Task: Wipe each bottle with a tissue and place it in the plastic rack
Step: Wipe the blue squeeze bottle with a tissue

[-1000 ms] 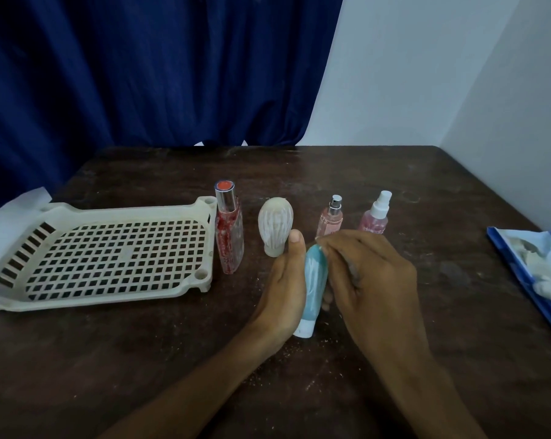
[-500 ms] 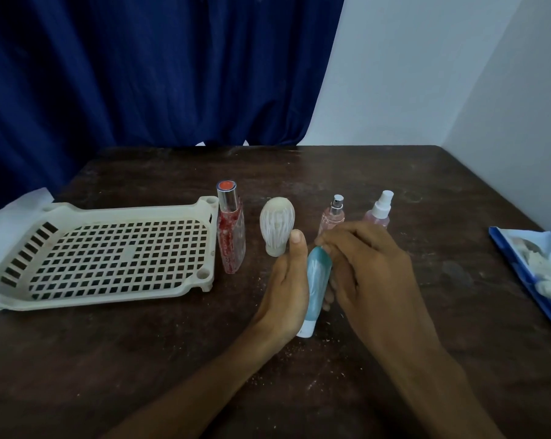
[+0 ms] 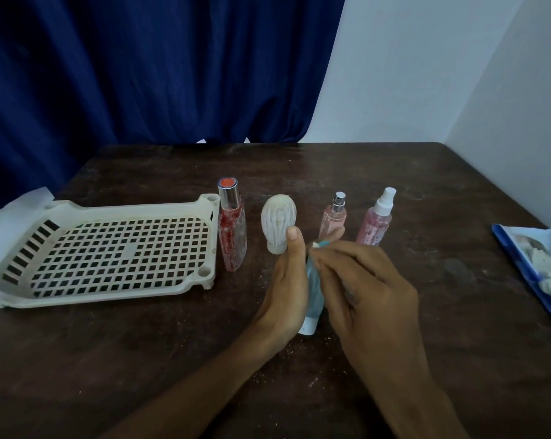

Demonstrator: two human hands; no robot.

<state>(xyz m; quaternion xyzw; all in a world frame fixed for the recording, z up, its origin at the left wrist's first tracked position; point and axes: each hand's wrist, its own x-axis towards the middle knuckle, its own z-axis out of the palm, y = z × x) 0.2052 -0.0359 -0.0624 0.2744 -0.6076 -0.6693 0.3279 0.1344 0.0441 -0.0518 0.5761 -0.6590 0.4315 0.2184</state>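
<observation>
Dark wooden surface (image 3: pixel 426 191) before a blue curtain: the blue tube (image 3: pixel 314 293) is held cap-down in the curled fingers of the left hand (image 3: pixel 287 289). The fingers of the right hand (image 3: pixel 372 296) are pinched at the tube's upper end on a white scrap taken to be the tissue (image 3: pixel 314 245), mostly hidden. The wipe is best carried down to the cap, the tube being turned, before it is placed in the rack (image 3: pixel 125 206), well apart at left. Against the earlier frames the tube is little moved, but less of its body is exposed.
</observation>
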